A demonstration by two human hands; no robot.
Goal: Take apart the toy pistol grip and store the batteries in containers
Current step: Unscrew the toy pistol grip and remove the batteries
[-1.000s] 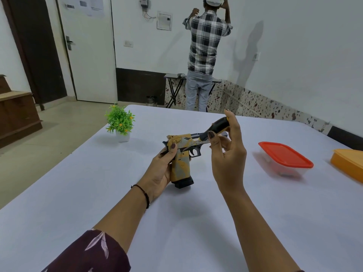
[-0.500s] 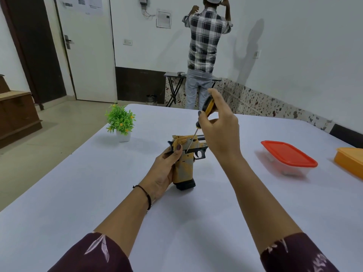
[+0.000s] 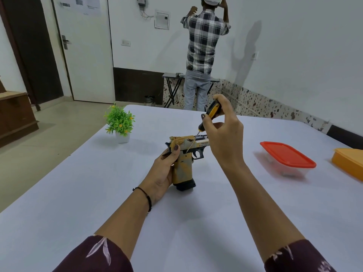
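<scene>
A yellow and grey toy pistol point(image 3: 183, 163) stands upright near the middle of the white table point(image 3: 78, 193), its black base resting on the cloth. My left hand point(image 3: 164, 173) grips the back of its grip, thumb on the slide. My right hand point(image 3: 222, 134) holds a yellow and black screwdriver point(image 3: 208, 116) by the handle. The thin shaft slants down to the left, its tip at the top of the pistol's grip. A clear container with a red lid point(image 3: 286, 156) sits to the right. No batteries are visible.
An orange container point(image 3: 349, 161) lies at the table's right edge. A small green potted plant point(image 3: 120, 123) stands at the far left of the table. A person in a checked shirt point(image 3: 204, 52) stands at the far wall beside a folding table.
My right hand swung the screwdriver from lying along the barrel to upright, tip down on the pistol's grip. The left hand kept its hold on the pistol.
</scene>
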